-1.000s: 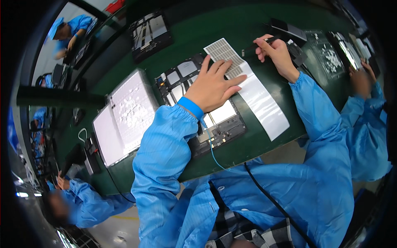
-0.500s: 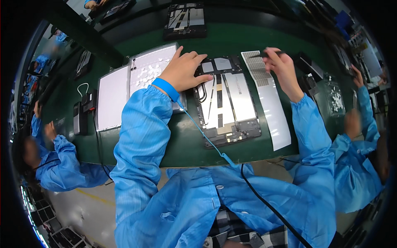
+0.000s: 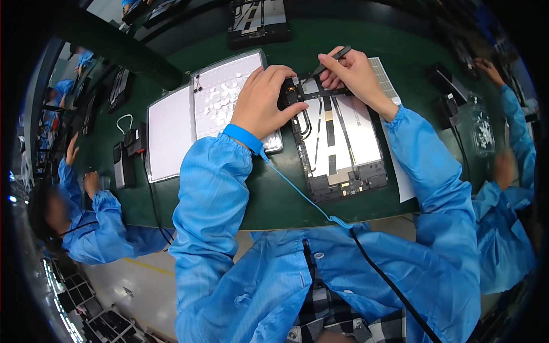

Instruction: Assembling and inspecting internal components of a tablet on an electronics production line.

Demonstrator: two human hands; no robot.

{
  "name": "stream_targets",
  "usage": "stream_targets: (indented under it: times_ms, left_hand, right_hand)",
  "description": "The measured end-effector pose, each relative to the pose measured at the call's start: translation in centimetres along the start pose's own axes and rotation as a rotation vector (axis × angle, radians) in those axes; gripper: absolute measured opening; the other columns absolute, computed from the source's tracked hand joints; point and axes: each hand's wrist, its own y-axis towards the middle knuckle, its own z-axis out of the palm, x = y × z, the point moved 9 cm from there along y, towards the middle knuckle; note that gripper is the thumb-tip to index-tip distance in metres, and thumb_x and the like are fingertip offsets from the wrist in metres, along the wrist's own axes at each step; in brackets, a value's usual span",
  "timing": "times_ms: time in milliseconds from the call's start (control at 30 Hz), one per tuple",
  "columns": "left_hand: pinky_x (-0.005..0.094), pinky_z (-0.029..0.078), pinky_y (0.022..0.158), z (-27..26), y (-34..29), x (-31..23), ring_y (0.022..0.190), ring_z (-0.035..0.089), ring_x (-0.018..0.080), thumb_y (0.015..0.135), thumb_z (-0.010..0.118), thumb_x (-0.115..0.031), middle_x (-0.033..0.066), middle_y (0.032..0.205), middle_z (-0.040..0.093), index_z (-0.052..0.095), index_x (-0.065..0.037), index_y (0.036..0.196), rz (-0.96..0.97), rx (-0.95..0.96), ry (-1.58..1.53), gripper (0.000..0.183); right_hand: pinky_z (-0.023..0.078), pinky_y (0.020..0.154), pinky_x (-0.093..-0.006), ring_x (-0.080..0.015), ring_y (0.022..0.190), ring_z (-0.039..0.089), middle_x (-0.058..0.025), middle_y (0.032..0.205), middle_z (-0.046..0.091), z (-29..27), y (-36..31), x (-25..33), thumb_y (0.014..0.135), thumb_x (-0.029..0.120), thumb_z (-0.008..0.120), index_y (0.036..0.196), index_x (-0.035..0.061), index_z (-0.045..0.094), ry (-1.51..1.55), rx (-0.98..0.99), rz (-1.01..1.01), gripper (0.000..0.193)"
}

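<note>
An opened tablet [image 3: 362,134] lies in front of me, showing silver battery panels, dark ribbon cables and a black frame. My left hand [image 3: 260,103] rests at its upper left corner, thumb and fingers apart, touching the edge. Above the top end, my right hand [image 3: 355,74] pinches dark tweezers [image 3: 343,52]. Their tips point down at a small silver plate [image 3: 309,86] near the tablet's top; whether they touch it or carry anything is too small to tell. Partly under my right forearm lies a white strip with grey label rows [image 3: 384,74].
Left of the tablet, a clear-sleeved white folder [image 3: 170,131] holds scattered white pieces [image 3: 220,102]. Black devices with cables [image 3: 134,143] stand farther left. Another opened tablet [image 3: 258,20] lies at the back. Co-workers in blue sit on both sides. A blue coiled cord [image 3: 337,221] runs from my left wristband.
My right hand has moved left from the label strip to the tablet's top, bringing the tweezers with it. My left hand stays at the corner, its fingers drawn closer together. The view has shifted slightly.
</note>
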Motion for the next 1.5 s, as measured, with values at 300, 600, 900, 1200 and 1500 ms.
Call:
stream_targets:
  times_ms: [300,600,900,1200,1500]
  left_hand:
    - [0.0489,0.037,0.109,0.0,0.2,0.1,0.106,0.058,0.0304,0.078,0.077,-0.031,0.0063,0.113,0.061,0.068,-0.013,0.104,-0.010,0.041,-0.011,0.032]
    - [0.0505,0.031,0.113,0.3,0.1,-2.4,0.115,0.056,0.0238,0.087,0.067,-0.022,0.0039,0.114,0.062,0.072,-0.012,0.104,0.184,0.081,0.191,0.021]
    - [0.0486,0.032,0.114,2.3,2.2,-6.0,0.116,0.055,0.0294,0.088,0.064,-0.018,0.0070,0.111,0.064,0.069,-0.008,0.103,0.346,0.077,0.249,0.018]
    - [0.0520,0.018,0.119,12.4,4.4,-11.4,0.134,0.040,0.0385,0.103,0.041,-0.036,0.0229,0.142,0.046,0.064,-0.021,0.129,0.414,0.327,0.048,0.038]
    - [0.0521,0.019,0.119,12.7,4.5,-11.7,0.134,0.041,0.0364,0.103,0.039,-0.036,0.0213,0.140,0.050,0.062,-0.021,0.131,0.409,0.322,0.042,0.039]
  right_hand:
    - [0.056,0.058,-0.0230,-0.0150,0.065,0.070,-0.0118,0.076,0.070,0.2,0.7,0.1,0.097,0.032,0.062,0.096,-0.0006,0.063,-0.066,0.036,-0.010,0.032]
    - [0.052,0.059,-0.0218,-0.0110,0.068,0.066,-0.0100,0.083,0.069,-1.0,-0.5,2.1,0.098,0.026,0.062,0.102,-0.0004,0.060,0.033,-0.136,-0.143,0.027]
    - [0.046,0.055,-0.0182,-0.0055,0.065,0.060,-0.0051,0.086,0.066,-13.3,-3.3,3.7,0.095,0.031,0.065,0.107,0.0051,0.064,-0.065,-0.273,-0.215,0.028]
    - [0.046,0.051,-0.0198,-0.0068,0.061,0.059,-0.0065,0.080,0.067,-16.7,-10.5,-3.5,0.094,0.024,0.067,0.103,0.0034,0.065,-0.061,-0.226,0.127,0.022]
    - [0.044,0.049,-0.0198,-0.0060,0.056,0.056,-0.0069,0.077,0.064,-17.1,-10.7,-4.1,0.095,0.022,0.066,0.102,0.0013,0.063,-0.036,-0.239,0.164,0.022]
